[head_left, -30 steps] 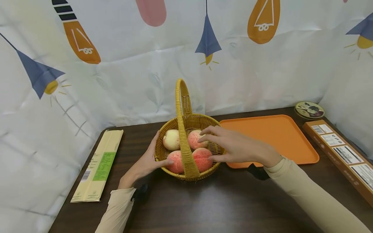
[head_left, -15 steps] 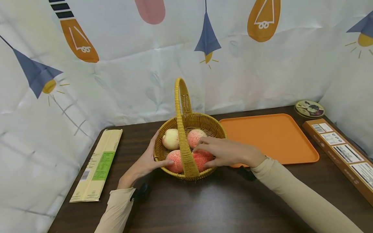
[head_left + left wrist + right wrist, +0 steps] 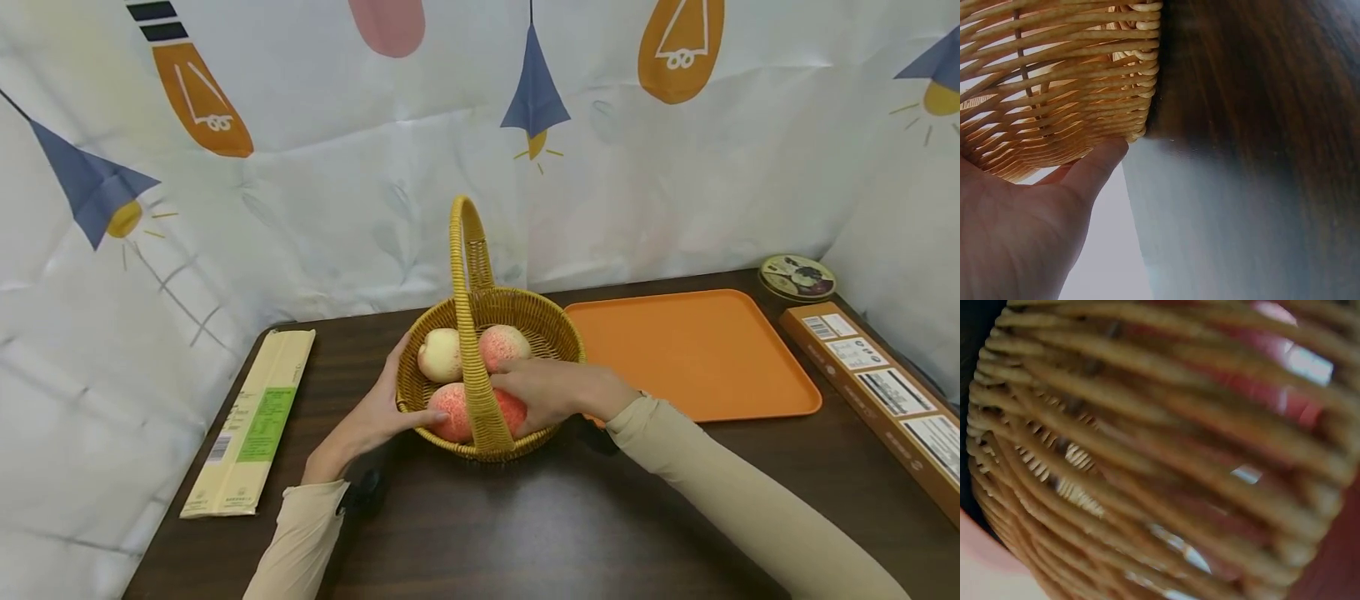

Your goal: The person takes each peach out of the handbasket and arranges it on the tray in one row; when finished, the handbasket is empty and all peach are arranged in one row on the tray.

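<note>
A yellow wicker basket with a tall arched handle stands on the dark table with several peaches in it. My left hand holds the basket's left side, thumb over the rim and fingers along the outer wall. In the left wrist view that hand lies against the weave. My right hand reaches over the right rim, its fingers round the front right peach, which it partly covers. Beside it are a red peach, a pale peach and a pinkish peach.
An orange tray lies right of the basket. Beyond it are a round tin and a long brown box. A flat cream-and-green packet lies on the left. Behind the table hangs a printed curtain.
My right hand has moved left and down into the basket, and its fingers have closed round the front right peach. My left hand has stayed on the basket.
</note>
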A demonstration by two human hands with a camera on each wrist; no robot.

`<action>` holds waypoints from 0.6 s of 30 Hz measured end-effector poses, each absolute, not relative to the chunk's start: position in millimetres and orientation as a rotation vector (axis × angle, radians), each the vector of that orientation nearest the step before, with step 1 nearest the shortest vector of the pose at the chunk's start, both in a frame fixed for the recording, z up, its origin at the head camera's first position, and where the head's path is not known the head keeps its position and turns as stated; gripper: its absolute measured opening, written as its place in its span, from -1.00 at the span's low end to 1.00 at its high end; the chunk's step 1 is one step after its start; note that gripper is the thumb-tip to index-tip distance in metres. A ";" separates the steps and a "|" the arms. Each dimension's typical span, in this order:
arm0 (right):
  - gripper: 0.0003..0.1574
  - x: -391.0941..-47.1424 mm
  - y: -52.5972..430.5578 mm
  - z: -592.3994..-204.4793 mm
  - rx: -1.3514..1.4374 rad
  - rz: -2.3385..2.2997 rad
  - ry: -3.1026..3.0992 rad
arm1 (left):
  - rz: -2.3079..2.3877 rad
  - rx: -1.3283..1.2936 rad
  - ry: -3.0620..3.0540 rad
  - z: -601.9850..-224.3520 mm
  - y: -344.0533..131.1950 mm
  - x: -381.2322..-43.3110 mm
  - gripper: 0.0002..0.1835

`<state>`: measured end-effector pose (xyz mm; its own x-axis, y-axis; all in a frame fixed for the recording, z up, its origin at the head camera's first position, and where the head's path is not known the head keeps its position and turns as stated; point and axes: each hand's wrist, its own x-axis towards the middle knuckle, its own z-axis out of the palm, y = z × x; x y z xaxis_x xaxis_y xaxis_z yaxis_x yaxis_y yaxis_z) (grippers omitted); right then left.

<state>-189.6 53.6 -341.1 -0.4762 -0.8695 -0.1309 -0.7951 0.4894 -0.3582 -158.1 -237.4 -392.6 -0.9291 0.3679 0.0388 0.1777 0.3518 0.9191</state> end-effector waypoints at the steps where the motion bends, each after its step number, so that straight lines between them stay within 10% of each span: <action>1: -0.23 -191.1 54.6 -342.1 -1.391 -0.377 2.426 | 1.618 0.495 2.437 -392.6 -237.0 -158.6 0.38; 18: -0.23 -195.0 113.1 -323.4 -1.308 -0.968 2.492 | 1.612 0.438 2.431 -391.0 -239.2 -154.0 0.38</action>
<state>-195.0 113.1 -323.4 -0.6030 -0.7843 0.1461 -0.6773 0.4065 -0.6132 -154.0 -239.2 -391.0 -0.9380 0.3466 0.0034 0.1382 0.3649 0.9207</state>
